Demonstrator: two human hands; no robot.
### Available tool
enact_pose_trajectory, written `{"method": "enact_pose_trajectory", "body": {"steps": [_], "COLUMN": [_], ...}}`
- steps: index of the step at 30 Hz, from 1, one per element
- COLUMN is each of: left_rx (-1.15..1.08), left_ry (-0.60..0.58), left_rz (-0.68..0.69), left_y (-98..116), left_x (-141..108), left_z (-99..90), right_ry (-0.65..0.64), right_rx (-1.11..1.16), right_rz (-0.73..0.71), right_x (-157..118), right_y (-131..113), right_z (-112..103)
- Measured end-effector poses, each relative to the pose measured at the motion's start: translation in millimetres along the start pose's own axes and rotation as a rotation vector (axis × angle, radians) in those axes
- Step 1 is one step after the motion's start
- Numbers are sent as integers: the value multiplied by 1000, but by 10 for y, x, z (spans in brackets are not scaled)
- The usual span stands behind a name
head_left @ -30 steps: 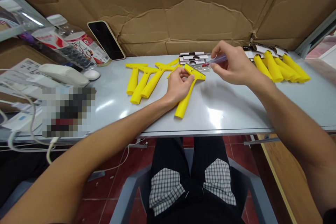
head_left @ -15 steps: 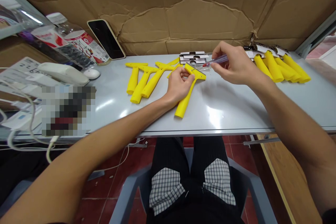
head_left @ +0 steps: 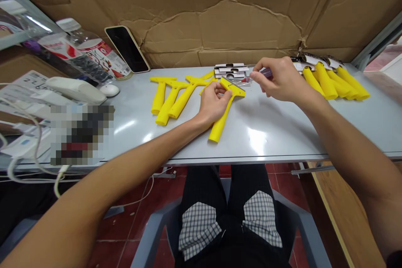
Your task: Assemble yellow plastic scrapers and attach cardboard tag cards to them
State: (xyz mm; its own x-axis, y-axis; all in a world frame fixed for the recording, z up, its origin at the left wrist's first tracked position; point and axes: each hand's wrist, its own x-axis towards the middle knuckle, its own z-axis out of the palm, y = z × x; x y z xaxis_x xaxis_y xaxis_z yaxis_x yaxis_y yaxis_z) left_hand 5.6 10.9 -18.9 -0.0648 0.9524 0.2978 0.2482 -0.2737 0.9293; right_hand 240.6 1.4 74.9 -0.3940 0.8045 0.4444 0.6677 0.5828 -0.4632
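Note:
My left hand (head_left: 215, 101) is closed on the head of a yellow scraper (head_left: 220, 122), whose handle slants down toward the table's front edge. In my right hand (head_left: 278, 78) is a screwdriver (head_left: 246, 79) with a clear handle and a red collar. Its thin shaft points left, with the tip at the scraper's head near a screw; I cannot tell whether it sits in the screw. Several more yellow scrapers (head_left: 169, 102) lie left of my left hand. Behind the held scraper is a small stack of white-and-black packages (head_left: 230, 69).
Several yellow handles with black-and-white card tops (head_left: 328, 81) lie at the right. A phone (head_left: 127, 49) leans on the cardboard wall (head_left: 251, 25). Plastic bottles (head_left: 103, 56), a white mouse (head_left: 109, 89) and cables (head_left: 37, 142) crowd the left. The grey table (head_left: 276, 142) ends just before my knees.
The screwdriver's handle and my right hand have shifted and turned slightly. My left hand keeps the scraper in the same place; the whole view dips a little.

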Motion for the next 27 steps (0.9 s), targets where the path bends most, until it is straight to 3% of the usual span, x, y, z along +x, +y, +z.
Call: {"method": "enact_pose_trajectory", "body": {"steps": [20, 27], "left_rx": [14, -5], "left_ry": [8, -6], "left_rz": [1, -13], "left_y": [43, 97], "left_x": [-24, -49], "left_z": [-5, -4], "right_ry": [7, 66], "right_rx": [8, -23], "right_rz": [-43, -34], "right_x": [-23, 23], "right_y": [-43, 104], "right_z": [-13, -14]}}
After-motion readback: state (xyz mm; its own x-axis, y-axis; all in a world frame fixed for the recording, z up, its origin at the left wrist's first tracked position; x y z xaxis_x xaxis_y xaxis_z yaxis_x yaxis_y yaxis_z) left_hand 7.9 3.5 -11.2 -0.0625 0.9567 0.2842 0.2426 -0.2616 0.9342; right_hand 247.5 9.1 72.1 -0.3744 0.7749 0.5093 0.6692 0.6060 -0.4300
